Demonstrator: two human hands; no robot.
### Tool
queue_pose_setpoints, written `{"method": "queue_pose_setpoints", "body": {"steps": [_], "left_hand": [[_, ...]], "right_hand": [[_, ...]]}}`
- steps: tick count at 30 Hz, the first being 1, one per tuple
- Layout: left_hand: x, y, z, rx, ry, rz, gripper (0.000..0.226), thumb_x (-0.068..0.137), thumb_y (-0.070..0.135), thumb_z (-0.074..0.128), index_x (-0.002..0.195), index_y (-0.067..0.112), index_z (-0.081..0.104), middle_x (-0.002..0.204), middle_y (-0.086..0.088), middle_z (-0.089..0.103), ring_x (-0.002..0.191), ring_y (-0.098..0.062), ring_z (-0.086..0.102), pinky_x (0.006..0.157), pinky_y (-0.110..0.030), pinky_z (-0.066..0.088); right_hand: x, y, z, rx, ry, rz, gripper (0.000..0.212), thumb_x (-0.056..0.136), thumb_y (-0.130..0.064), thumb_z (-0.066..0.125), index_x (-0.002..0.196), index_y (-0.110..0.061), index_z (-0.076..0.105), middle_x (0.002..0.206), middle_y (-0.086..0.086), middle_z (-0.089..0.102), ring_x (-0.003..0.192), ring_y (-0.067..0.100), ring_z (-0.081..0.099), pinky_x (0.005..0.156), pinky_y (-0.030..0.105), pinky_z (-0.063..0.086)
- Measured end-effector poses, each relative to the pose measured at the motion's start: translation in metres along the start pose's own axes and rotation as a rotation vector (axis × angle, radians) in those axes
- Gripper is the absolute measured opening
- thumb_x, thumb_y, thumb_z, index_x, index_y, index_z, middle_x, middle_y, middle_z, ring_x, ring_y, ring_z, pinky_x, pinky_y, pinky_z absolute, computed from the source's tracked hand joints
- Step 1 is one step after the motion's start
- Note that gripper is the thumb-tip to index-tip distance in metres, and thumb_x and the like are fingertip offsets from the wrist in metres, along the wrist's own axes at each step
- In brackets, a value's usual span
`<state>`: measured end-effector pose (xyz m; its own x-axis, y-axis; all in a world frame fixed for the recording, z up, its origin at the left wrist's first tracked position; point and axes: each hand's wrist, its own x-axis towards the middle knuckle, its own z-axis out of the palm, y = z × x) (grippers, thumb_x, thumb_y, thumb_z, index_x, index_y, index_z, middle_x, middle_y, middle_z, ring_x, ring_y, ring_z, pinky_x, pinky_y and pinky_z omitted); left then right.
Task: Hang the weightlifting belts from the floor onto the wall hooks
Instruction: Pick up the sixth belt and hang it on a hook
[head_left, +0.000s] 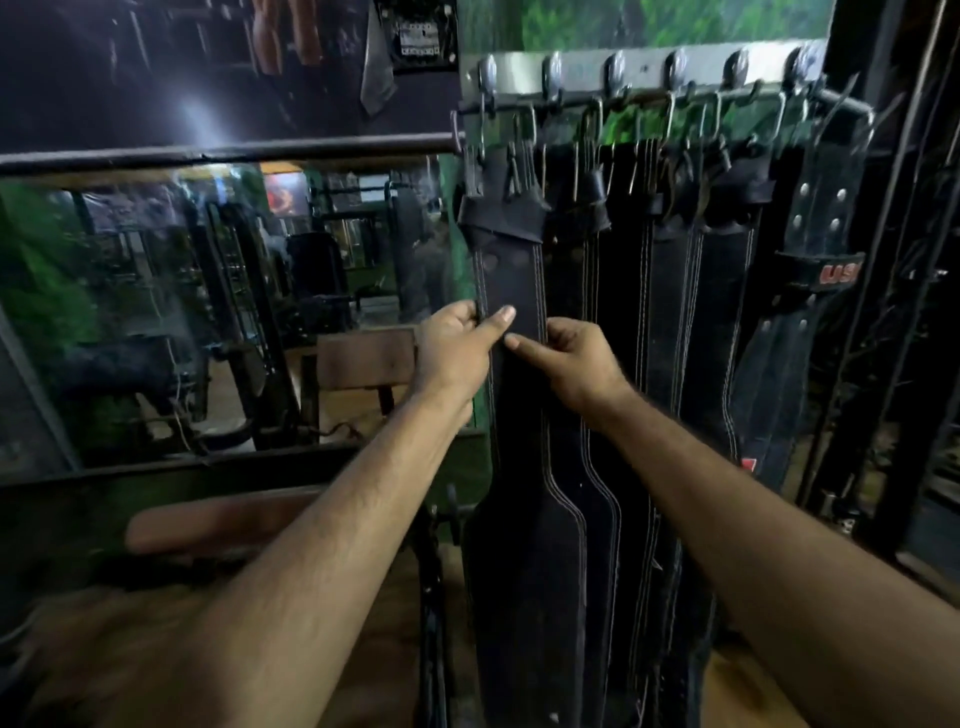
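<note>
a dim gym room with a wooden floor (748, 691) underfoot and a wall rack ahead. nearest, two bare forearms reach forward to a long black leather weightlifting belt with white stitching (511, 280), which hangs straight down, its wide lower part near the floor. the left hand (457, 345) pinches the belt's left edge, thumb laid across its front; the right hand (571, 358) grips the belt's right edge, thumb on the front, touching the left thumb tip or nearly so. just right of that belt hang several more black stitched belts (670, 312), overlapping, and furthest right of it a studded black belt with red lettering (815, 270). above the belt, its buckle hangs from a dark horizontal rod (540, 106) under a pale metal strip of rounded wall hooks (644, 67). left of the belt, a large mirror (218, 306) reflects gym machines, with a brown padded seat (218, 519) below it.
</note>
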<state>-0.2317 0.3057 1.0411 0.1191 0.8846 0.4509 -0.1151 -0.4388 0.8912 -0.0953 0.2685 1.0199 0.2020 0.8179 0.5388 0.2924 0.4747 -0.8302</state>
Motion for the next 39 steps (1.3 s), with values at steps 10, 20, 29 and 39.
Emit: {"method": "queue_pose_setpoints", "body": {"steps": [10,20,29,39], "left_hand": [[-0.091,-0.192,-0.047,0.331,-0.166,-0.146,0.066,0.072,0.066,0.080,0.089,0.002,0.071,0.091,-0.017,0.077,0.090,-0.038,0.075,0.080,-0.060,0.059],[-0.146,-0.241,-0.068,0.203,-0.192,-0.372,0.043,0.078,0.003,0.084,0.118,0.011,0.070,0.110,0.002,0.077,0.105,-0.013,0.074,0.092,-0.031,0.059],[-0.207,-0.340,-0.074,0.191,-0.198,-0.577,0.040,0.075,-0.002,0.084,0.108,0.017,0.072,0.097,0.008,0.074,0.082,0.006,0.073,0.079,-0.018,0.059],[-0.278,-0.462,-0.080,0.327,-0.283,-0.721,0.054,0.066,0.005,0.093,0.116,0.007,0.071,0.108,-0.001,0.074,0.098,-0.012,0.073,0.092,-0.030,0.061]], "right_hand": [[-0.112,0.148,0.016,-0.114,-0.173,0.155,0.027,0.080,-0.024,0.085,0.104,-0.014,0.078,0.103,0.000,0.080,0.099,0.016,0.075,0.093,0.046,0.059],[-0.193,0.226,0.029,0.019,-0.117,0.418,0.046,0.075,-0.012,0.088,0.118,-0.011,0.073,0.115,0.004,0.077,0.109,0.016,0.073,0.100,0.044,0.057],[-0.239,0.290,0.053,0.082,-0.008,0.534,0.037,0.078,0.002,0.083,0.112,-0.003,0.071,0.109,0.009,0.074,0.094,0.004,0.073,0.086,0.022,0.057],[-0.345,0.409,0.069,0.004,-0.074,0.847,0.043,0.073,-0.006,0.089,0.113,-0.007,0.074,0.112,0.006,0.076,0.100,0.014,0.073,0.093,0.035,0.060]]}}
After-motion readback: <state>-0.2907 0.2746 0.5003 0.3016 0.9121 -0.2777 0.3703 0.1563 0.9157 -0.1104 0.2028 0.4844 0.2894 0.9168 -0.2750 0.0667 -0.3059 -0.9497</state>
